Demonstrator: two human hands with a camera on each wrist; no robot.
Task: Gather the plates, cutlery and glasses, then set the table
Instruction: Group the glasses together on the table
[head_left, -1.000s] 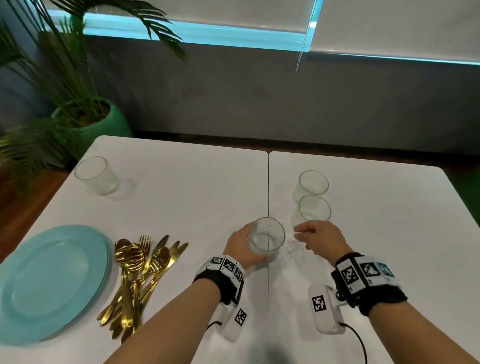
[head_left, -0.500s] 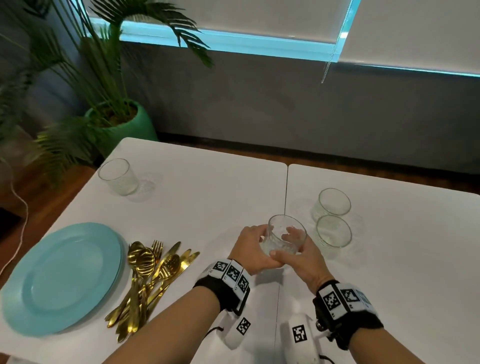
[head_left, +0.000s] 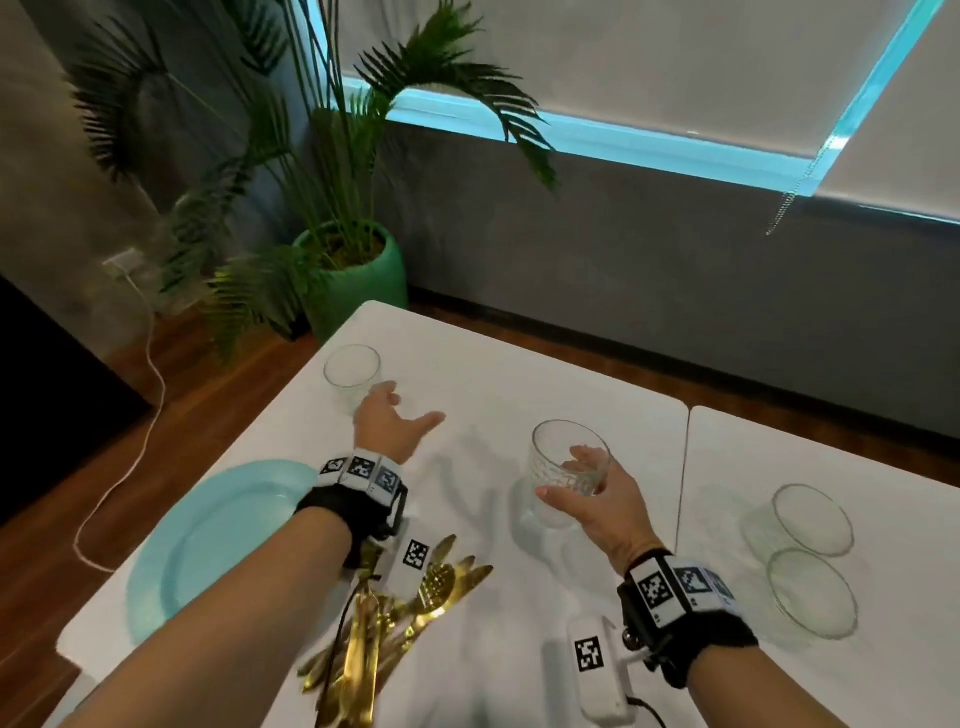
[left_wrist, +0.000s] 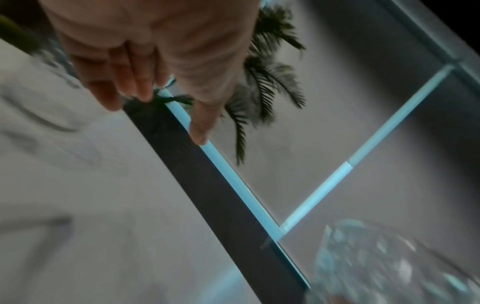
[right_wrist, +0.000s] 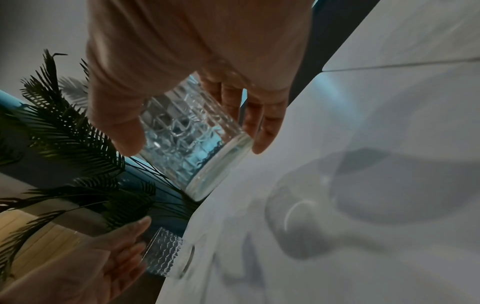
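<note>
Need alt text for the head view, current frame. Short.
The right hand grips a clear textured glass above a white table while the open left hand reaches toward a second glass. A teal plate, gold cutlery and two more glasses sit nearby.

A clear, patterned glass tumbler (head_left: 569, 470), its wall pressed with a raised grid that catches the light, has a thick smooth base (the right wrist view shows this best) (right_wrist: 192, 142). A second clear textured glass (head_left: 352, 371) stands at the far corner. Two smooth, plain clear glass bowls (head_left: 810, 558) look glossy. The white table (head_left: 519, 379) has a matt, even, plastic-looking top. A round light-blue plate (head_left: 218, 530) carries a soft sheen. The pile of gold-coloured metal cutlery (head_left: 410, 613) is polished and mirror-bright. Black cloth wristbands (head_left: 691, 639) bear matt printed tags. The floor (head_left: 218, 384) is brown wood with a low shine. A smooth green plant pot (head_left: 363, 283) looks glazed.
</note>
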